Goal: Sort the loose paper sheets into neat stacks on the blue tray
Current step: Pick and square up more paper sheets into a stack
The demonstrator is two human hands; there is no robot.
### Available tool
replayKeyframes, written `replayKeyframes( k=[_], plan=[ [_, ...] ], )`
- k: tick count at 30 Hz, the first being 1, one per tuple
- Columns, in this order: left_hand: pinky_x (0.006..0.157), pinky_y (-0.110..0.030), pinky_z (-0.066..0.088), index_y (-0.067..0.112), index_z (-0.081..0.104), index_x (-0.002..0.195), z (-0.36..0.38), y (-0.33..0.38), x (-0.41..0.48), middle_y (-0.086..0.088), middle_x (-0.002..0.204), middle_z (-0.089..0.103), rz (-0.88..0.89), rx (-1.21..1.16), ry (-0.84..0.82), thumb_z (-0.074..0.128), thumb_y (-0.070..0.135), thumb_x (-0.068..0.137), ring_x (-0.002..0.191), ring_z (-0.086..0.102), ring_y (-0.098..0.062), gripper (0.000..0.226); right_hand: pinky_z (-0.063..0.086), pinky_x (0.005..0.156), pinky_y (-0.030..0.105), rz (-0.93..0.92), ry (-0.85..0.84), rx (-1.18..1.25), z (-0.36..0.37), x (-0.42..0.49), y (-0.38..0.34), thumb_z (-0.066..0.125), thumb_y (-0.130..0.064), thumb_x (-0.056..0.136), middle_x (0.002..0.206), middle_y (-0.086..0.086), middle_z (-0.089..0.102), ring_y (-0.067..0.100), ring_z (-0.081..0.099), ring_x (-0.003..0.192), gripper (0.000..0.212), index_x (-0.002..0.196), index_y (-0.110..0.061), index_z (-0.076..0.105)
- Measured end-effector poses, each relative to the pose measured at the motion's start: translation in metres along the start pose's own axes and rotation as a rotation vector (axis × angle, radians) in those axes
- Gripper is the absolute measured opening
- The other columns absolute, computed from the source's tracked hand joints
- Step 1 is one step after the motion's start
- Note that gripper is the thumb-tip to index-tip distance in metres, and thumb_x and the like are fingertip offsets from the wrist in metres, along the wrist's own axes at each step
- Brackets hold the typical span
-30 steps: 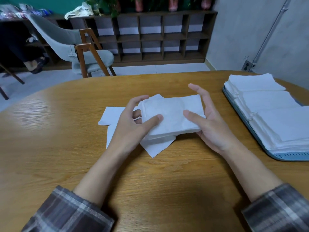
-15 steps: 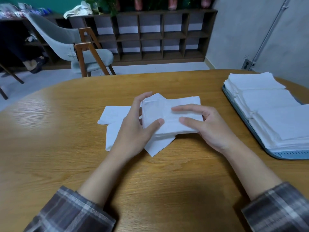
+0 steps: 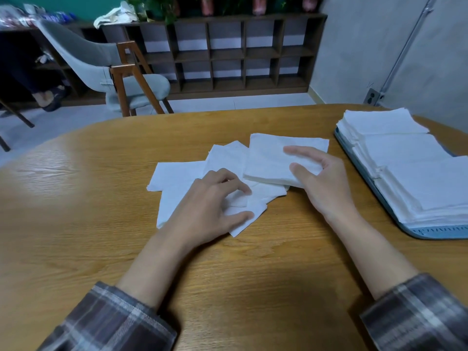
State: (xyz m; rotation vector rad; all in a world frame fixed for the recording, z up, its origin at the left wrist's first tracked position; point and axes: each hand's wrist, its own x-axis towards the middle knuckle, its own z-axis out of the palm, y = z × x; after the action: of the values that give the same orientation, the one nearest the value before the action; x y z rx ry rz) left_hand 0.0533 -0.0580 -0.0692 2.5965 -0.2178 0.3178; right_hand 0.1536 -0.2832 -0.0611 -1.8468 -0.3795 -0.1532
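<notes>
A: Where was the right hand (image 3: 326,183)?
B: It was pinching a small stack (image 3: 268,158) of white sheets, fingers on top and thumb at the near edge, over the middle of the bench (image 3: 101,198).
A: And the left hand (image 3: 212,209)?
B: It rested on the loose sheets (image 3: 177,178) with its fingers bent. Couldn't tell if it pinched one.
A: Where were the loose sheets?
B: Fanned out and overlapping on the bench, partly under the small stack.
A: The tray?
B: The blue tray (image 3: 430,231) sat at the right edge of the bench, apart from both hands. It carried tidy piles (image 3: 405,168) in a row.
</notes>
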Motion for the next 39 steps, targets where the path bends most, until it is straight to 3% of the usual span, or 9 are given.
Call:
replayKeyframes(
  k=[4, 12, 20, 23, 26, 31, 33, 36, 39],
  plan=[
    [0.093, -0.027, 0.045, 0.039, 0.073, 0.115, 0.003, 0.009, -0.001, 0.02, 0.108, 0.057, 0.017, -0.023, -0.07, 0.082, 0.066, 0.076, 0.107, 0.052, -0.001, 0.048, 0.034, 0.097, -0.004, 0.0, -0.002, -0.02, 0.001, 0.0, 0.001, 0.065, -0.004, 0.097, 0.12, -0.027, 0.073, -0.016, 0.056, 0.123, 0.035, 0.115, -0.031, 0.079],
    [0.071, -0.038, 0.054, 0.03, 0.073, 0.089, 0.01, 0.014, -0.001, 0.015, 0.084, 0.066, 0.028, -0.03, 0.007, 0.072, 0.031, 0.087, 0.081, 0.063, -0.005, 0.003, 0.035, 0.101, -0.001, -0.041, -0.042, -0.016, 0.002, -0.002, -0.002, 0.064, -0.002, 0.098, 0.121, -0.025, 0.073, -0.015, 0.057, 0.123, 0.035, 0.117, -0.027, 0.079],
    [0.067, -0.013, 0.041, 0.022, 0.065, 0.086, -0.002, 0.021, -0.001, 0.014, 0.08, 0.066, 0.003, -0.213, 0.18, 0.073, 0.013, 0.09, 0.075, 0.061, -0.004, 0.013, 0.036, 0.104, 0.003, -0.107, -0.175, 0.032, 0.003, -0.005, -0.007, 0.064, 0.001, 0.098, 0.125, -0.022, 0.073, -0.011, 0.057, 0.127, 0.038, 0.123, -0.024, 0.076],
    [0.065, -0.026, 0.047, 0.021, 0.064, 0.09, -0.008, 0.024, -0.002, 0.013, 0.084, 0.067, -0.036, -0.333, 0.243, 0.07, 0.011, 0.096, 0.063, 0.059, -0.012, 0.013, 0.035, 0.104, 0.002, -0.109, -0.183, 0.008, 0.004, -0.005, -0.005, 0.062, 0.002, 0.098, 0.125, -0.022, 0.073, -0.012, 0.056, 0.127, 0.039, 0.123, -0.024, 0.076],
    [0.073, -0.027, 0.048, 0.017, 0.063, 0.093, -0.012, 0.029, -0.002, 0.013, 0.086, 0.066, -0.033, -0.442, 0.312, 0.065, 0.01, 0.101, 0.075, 0.063, -0.009, 0.011, 0.034, 0.104, 0.001, -0.103, -0.167, -0.017, 0.003, -0.004, -0.004, 0.062, 0.002, 0.098, 0.124, -0.023, 0.073, -0.013, 0.056, 0.126, 0.039, 0.122, -0.025, 0.077],
    [0.052, -0.021, 0.026, 0.004, 0.057, 0.1, -0.021, 0.034, -0.002, -0.008, 0.058, 0.038, -0.049, -0.682, 0.377, 0.056, 0.011, 0.108, 0.053, 0.032, -0.013, 0.011, 0.035, 0.103, 0.002, -0.109, -0.172, 0.029, 0.002, -0.005, -0.007, 0.065, -0.002, 0.098, 0.123, -0.022, 0.074, -0.01, 0.058, 0.126, 0.034, 0.12, -0.026, 0.077],
    [0.048, -0.021, 0.021, 0.002, 0.057, 0.103, -0.023, 0.036, -0.001, -0.016, 0.06, 0.033, -0.059, -0.732, 0.38, 0.055, 0.013, 0.108, 0.051, 0.026, -0.017, 0.013, 0.037, 0.103, 0.004, -0.129, -0.238, 0.081, -0.001, -0.007, -0.012, 0.068, -0.011, 0.1, 0.123, -0.021, 0.074, -0.007, 0.059, 0.126, 0.026, 0.12, -0.025, 0.077],
    [0.055, -0.019, 0.033, 0.006, 0.063, 0.1, -0.019, 0.037, 0.001, 0.003, 0.083, 0.062, -0.078, -0.717, 0.373, 0.062, 0.012, 0.105, 0.068, 0.051, -0.015, 0.008, 0.043, 0.099, 0.01, -0.167, -0.35, 0.128, 0.001, -0.012, -0.019, 0.071, -0.027, 0.096, 0.117, -0.018, 0.077, -0.001, 0.065, 0.12, 0.02, 0.114, -0.024, 0.079],
    [0.064, -0.015, 0.04, 0.011, 0.069, 0.098, -0.013, 0.04, 0.002, 0.003, 0.095, 0.069, -0.124, -0.719, 0.353, 0.069, 0.013, 0.101, 0.084, 0.059, -0.006, 0.004, 0.048, 0.09, 0.015, -0.096, -0.397, 0.201, 0.007, -0.016, -0.019, 0.079, -0.029, 0.092, 0.104, -0.011, 0.08, 0.004, 0.072, 0.104, 0.013, 0.102, -0.021, 0.08]
  ],
)
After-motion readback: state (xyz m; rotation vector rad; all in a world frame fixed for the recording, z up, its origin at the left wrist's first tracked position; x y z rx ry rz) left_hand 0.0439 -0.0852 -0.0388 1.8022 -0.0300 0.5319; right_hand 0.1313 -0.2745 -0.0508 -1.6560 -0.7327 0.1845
